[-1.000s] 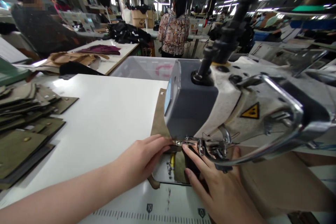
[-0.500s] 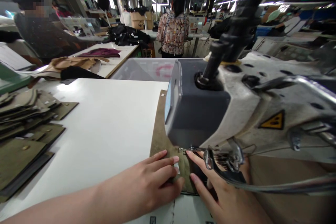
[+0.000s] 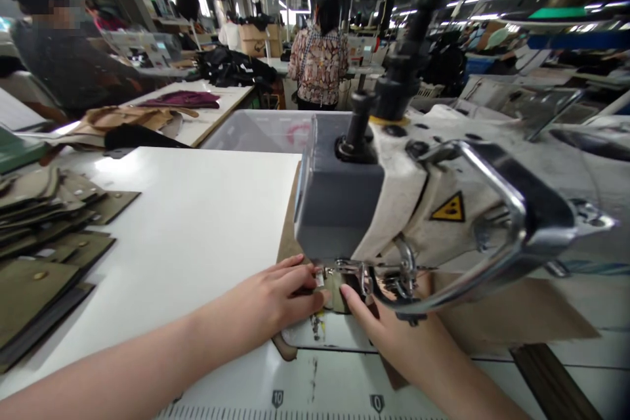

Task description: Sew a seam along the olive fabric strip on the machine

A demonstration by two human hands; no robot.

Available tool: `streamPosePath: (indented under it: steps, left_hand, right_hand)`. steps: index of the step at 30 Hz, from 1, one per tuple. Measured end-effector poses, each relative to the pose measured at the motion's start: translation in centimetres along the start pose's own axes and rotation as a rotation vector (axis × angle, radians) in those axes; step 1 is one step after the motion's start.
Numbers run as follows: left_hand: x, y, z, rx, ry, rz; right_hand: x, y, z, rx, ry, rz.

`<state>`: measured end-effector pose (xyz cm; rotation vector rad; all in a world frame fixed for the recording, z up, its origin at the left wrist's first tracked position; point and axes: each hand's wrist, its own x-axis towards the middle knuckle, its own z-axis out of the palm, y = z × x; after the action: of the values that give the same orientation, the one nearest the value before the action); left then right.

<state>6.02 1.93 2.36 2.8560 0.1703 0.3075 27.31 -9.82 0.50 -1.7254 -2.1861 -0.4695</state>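
My left hand [image 3: 275,298] lies flat on an olive-brown fabric piece [image 3: 288,236] at the left of the sewing machine's [image 3: 394,197] needle area, fingertips pressed on the cloth by the presser foot [image 3: 344,270]. From the right, my right hand [image 3: 394,335] rests on the same piece, index finger pointing at the foot. The fabric runs away from me under the machine head and is mostly hidden by it. A metal needle plate [image 3: 325,335] shows between my hands.
A stack of olive and dark cut pieces [image 3: 44,249] lies at the table's left edge. A clear plastic bin [image 3: 260,128] stands behind the white table [image 3: 187,223]. Other people work at tables beyond. A ruler scale [image 3: 295,400] runs along the near edge.
The fabric has fed away from me under the foot, uncovering the needle plate. Both hands followed it toward the foot, and the view shifted slightly.
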Motion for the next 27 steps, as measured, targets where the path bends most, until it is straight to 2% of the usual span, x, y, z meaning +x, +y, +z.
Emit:
streamPosePath:
  steps: [3,6,9,11,14,18,21,23,24,27]
  left_hand:
    - [-0.4,0.1,0.3,-0.059,0.089,0.013]
    - [-0.8,0.1,0.9,-0.126,0.159,-0.017]
    - [-1.0,0.1,1.1,-0.047,0.112,0.035]
    - [-1.0,0.1,1.0,0.027,0.118,0.094]
    - [-0.9,-0.1,0.9,0.079,0.135,0.147]
    - [-0.6,-0.4,0.8,0.066,0.084,0.130]
    - [-0.1,-0.5,0.5,0.041,0.024,0.093]
    - [0.2,-0.5,0.3,0.034,0.011,0.081]
    - [0.4,-0.6,0.2,0.031,0.009,0.068]
    - [0.8,-0.9,0.3,0.019,0.021,0.025]
  right_hand:
    - [-0.5,-0.9,0.2,0.088,0.019,0.156]
    - [-1.7,-1.6,0.9,0.169,-0.077,0.211]
    - [-2.4,-1.8,1.3,0.193,-0.182,0.256]
    - [-2.4,-1.6,1.3,0.187,-0.238,0.305]
    - [-2.2,-1.3,1.1,0.200,-0.310,0.286]
    - [-1.0,-1.4,0.2,0.216,-0.419,0.352]
    - [0.6,-1.5,-0.8,0.198,-0.593,0.421]
    - [1.5,-1.3,-1.2,0.178,-0.702,0.435]
    - [1.6,-1.1,-1.2,0.161,-0.715,0.419]
    - [1.2,-0.1,-0.2,0.112,-0.625,0.272]
